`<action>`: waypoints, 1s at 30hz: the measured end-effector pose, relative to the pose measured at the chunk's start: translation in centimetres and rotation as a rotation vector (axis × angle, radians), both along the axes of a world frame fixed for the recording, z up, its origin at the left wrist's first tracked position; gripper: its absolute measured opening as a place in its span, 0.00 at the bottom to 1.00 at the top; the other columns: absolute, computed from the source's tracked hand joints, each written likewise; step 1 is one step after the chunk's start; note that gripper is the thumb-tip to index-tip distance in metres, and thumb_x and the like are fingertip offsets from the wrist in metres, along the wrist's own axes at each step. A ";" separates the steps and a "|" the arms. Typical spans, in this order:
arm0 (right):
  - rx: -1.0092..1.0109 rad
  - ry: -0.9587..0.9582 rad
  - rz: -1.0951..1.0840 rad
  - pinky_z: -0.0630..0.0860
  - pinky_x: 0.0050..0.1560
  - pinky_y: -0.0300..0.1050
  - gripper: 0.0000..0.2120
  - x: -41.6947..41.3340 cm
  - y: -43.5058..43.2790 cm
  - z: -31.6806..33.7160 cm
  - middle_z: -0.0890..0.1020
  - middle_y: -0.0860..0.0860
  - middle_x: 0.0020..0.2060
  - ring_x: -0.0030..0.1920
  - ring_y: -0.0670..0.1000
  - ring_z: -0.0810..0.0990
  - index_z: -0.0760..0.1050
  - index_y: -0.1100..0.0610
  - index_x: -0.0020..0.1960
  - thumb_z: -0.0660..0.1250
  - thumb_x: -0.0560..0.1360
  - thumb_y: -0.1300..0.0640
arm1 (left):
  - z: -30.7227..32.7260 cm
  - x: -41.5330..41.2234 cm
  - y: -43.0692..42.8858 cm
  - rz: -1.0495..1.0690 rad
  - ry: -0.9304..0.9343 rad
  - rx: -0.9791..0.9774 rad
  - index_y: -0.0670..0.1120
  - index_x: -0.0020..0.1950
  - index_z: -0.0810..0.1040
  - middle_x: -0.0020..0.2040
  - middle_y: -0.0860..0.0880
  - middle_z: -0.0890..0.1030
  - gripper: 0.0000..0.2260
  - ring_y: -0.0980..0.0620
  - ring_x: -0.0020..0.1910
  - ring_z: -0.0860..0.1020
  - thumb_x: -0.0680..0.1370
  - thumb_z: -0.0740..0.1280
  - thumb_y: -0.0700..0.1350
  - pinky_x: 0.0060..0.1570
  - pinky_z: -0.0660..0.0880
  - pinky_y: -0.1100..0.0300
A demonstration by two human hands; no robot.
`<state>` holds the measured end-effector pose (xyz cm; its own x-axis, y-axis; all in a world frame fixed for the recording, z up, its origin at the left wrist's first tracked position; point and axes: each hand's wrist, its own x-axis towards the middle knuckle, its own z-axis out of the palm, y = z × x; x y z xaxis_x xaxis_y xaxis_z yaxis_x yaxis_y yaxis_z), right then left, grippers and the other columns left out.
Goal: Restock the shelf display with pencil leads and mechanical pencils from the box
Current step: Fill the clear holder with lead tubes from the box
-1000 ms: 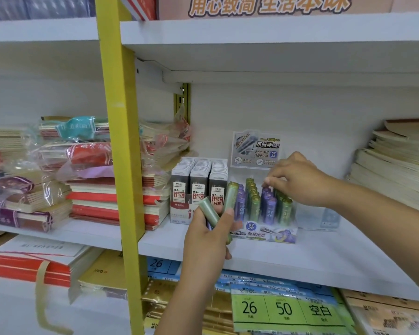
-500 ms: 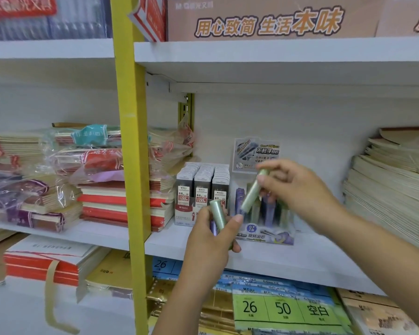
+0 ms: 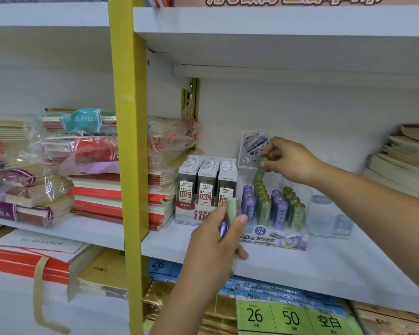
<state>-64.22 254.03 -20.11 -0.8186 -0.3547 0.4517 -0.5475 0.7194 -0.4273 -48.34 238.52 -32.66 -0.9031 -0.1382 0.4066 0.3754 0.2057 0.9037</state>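
A clear display box (image 3: 275, 239) of purple and green pencil lead tubes stands on the white shelf (image 3: 300, 267). My right hand (image 3: 290, 159) pinches a green lead tube (image 3: 260, 171) by its top, its lower end at the back of the second row. My left hand (image 3: 215, 240) is in front of the box, holding a pale green tube (image 3: 232, 210) upright and a purple tube (image 3: 223, 228) beside it. A grey tray of 0.5 lead cases (image 3: 207, 187) stands just left of the display box.
A yellow upright post (image 3: 131, 141) divides the shelves. Stacks of wrapped notebooks (image 3: 90, 170) lie to the left, paper stacks (image 3: 402, 163) to the right. A small clear box (image 3: 329, 218) sits right of the display. Green number pads (image 3: 293, 317) lie on the shelf below.
My right hand has carried a green tube from above the box's front back and down into the second row. My left hand has stayed put with its tubes.
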 end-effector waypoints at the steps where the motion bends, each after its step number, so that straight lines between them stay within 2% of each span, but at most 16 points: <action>1: 0.022 -0.023 -0.003 0.75 0.38 0.41 0.10 -0.3 -0.1 -0.1 0.80 0.54 0.44 0.41 0.49 0.80 0.73 0.55 0.50 0.72 0.73 0.58 | -0.1 0.0 -0.1 0.002 -0.004 -0.015 0.65 0.45 0.74 0.36 0.49 0.83 0.05 0.62 0.23 0.75 0.81 0.63 0.57 0.23 0.68 0.67; 4: 0.066 -0.092 0.003 0.69 0.32 0.37 0.10 -0.8 -0.3 -0.4 0.80 0.52 0.40 0.35 0.45 0.79 0.72 0.55 0.49 0.73 0.73 0.58 | -0.2 -0.1 -0.2 0.015 -0.015 -0.018 0.62 0.44 0.73 0.34 0.46 0.83 0.05 0.63 0.20 0.70 0.80 0.63 0.57 0.23 0.66 0.69; 10: 0.128 -0.111 0.034 0.73 0.36 0.40 0.09 -1.3 -0.7 -0.6 0.81 0.53 0.42 0.37 0.48 0.81 0.72 0.55 0.47 0.73 0.73 0.59 | -0.4 -0.2 -0.1 0.030 -0.012 -0.006 0.60 0.45 0.73 0.32 0.45 0.82 0.06 0.63 0.19 0.69 0.80 0.63 0.58 0.23 0.65 0.68; 17: 0.100 -0.120 0.029 0.74 0.33 0.36 0.09 -1.6 -1.1 -0.7 0.79 0.53 0.40 0.34 0.47 0.80 0.71 0.56 0.44 0.72 0.73 0.62 | -0.4 -0.2 -0.1 0.032 -0.030 0.004 0.62 0.45 0.74 0.31 0.46 0.82 0.04 0.63 0.20 0.70 0.80 0.63 0.58 0.24 0.66 0.68; 21: 0.122 -0.108 0.032 0.80 0.39 0.43 0.09 -1.6 -1.2 -0.7 0.79 0.55 0.40 0.37 0.51 0.82 0.71 0.56 0.43 0.72 0.73 0.62 | -0.4 -0.1 -0.1 0.030 -0.044 0.001 0.63 0.46 0.74 0.31 0.47 0.82 0.03 0.63 0.21 0.71 0.80 0.63 0.59 0.25 0.67 0.67; 25: 0.108 -0.159 0.048 0.80 0.38 0.43 0.09 -1.7 -1.1 -0.4 0.81 0.55 0.40 0.34 0.50 0.82 0.71 0.56 0.43 0.72 0.73 0.64 | -0.5 -0.1 -0.1 0.032 -0.038 -0.001 0.62 0.46 0.74 0.31 0.46 0.82 0.04 0.62 0.22 0.73 0.80 0.63 0.58 0.26 0.68 0.65; 30: 0.100 -0.217 0.064 0.81 0.40 0.46 0.09 -1.7 -0.6 0.2 0.81 0.55 0.39 0.34 0.51 0.83 0.71 0.57 0.43 0.72 0.73 0.64 | -0.5 -0.2 -0.1 0.035 -0.037 -0.009 0.62 0.46 0.74 0.32 0.46 0.82 0.04 0.62 0.22 0.73 0.80 0.63 0.58 0.26 0.68 0.65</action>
<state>-65.92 253.41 -19.94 -0.8672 -0.4426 0.2280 -0.4962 0.7309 -0.4685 -48.54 238.46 -33.16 -0.9124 -0.1663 0.3740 0.3339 0.2261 0.9151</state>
